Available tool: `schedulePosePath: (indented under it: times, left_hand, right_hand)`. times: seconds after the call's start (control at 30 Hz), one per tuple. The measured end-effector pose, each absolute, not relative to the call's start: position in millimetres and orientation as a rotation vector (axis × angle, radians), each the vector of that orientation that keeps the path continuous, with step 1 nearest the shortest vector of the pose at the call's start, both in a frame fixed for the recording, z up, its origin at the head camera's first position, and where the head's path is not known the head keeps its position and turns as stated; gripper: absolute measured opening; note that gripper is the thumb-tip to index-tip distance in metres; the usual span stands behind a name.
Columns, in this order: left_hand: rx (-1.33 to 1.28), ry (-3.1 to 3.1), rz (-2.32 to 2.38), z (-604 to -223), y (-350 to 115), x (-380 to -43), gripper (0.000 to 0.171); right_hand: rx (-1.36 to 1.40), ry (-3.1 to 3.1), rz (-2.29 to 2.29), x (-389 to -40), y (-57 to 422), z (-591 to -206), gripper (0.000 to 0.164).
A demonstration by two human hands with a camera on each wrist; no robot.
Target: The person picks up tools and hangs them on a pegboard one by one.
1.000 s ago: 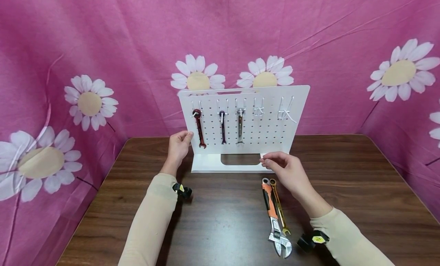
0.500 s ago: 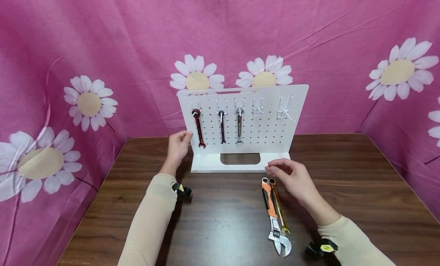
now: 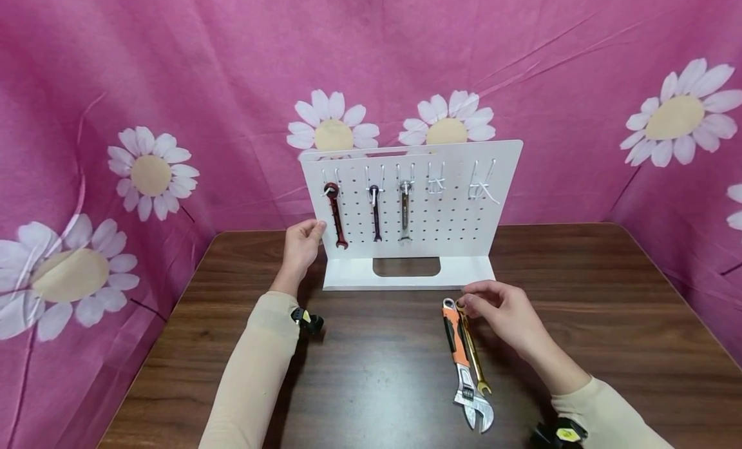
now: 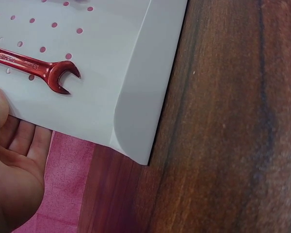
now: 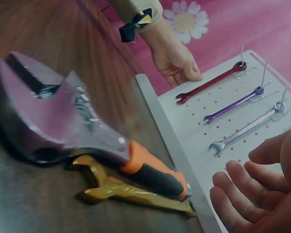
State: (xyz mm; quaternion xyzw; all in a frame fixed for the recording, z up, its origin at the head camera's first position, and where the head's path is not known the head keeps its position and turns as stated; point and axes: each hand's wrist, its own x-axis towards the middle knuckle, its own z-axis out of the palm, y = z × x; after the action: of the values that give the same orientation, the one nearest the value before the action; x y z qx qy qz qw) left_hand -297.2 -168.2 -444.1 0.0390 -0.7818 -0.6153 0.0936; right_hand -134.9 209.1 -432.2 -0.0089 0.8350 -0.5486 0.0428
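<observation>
My left hand (image 3: 301,246) holds the left edge of a white pegboard (image 3: 446,233), thumb in front and fingers behind, also seen in the left wrist view. On the board's hooks hang a red wrench (image 3: 335,216), a purple wrench (image 3: 376,216) and a silver wrench (image 3: 405,214). At the ring end of a gold wrench (image 3: 476,362) hovers my right hand (image 3: 510,314), fingers loosely bent and thumb apart in the right wrist view. Nothing shows between them; contact cannot be told. Beside the gold wrench lies an adjustable wrench (image 3: 464,365) with an orange and black handle.
Two more white hooks, a left one (image 3: 436,178) and a right one (image 3: 481,185), carry no tool. The pegboard's base (image 3: 348,278) stands on a brown wooden table (image 3: 371,372). Pink cloth (image 3: 232,49) with white flowers surrounds the table's back and sides.
My right hand has moved from the pegboard's base toward me and to the right, down to the gold wrench's ring end. My left hand stays on the board's edge.
</observation>
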Motion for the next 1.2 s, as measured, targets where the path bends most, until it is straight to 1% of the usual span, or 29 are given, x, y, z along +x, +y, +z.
schedulePosePath:
  times: [0.47, 0.83, 1.2]
  left_hand:
    - [0.094, -2.296, -1.838, -444.5, -168.2, -297.9, 0.026]
    - [0.09, -2.31, -1.813, -444.5, -167.6, -297.7, 0.026]
    - [0.096, -2.306, -1.823, -445.4, -168.2, -297.7, 0.026]
  right_hand:
    - [0.018, 2.443, -1.677, -123.0, 220.2, -453.1, 0.024]
    - [0.12, 2.369, -1.487, -115.1, 218.5, -465.8, 0.022]
    - [0.179, 2.455, -1.365, -113.3, 211.7, -465.5, 0.016]
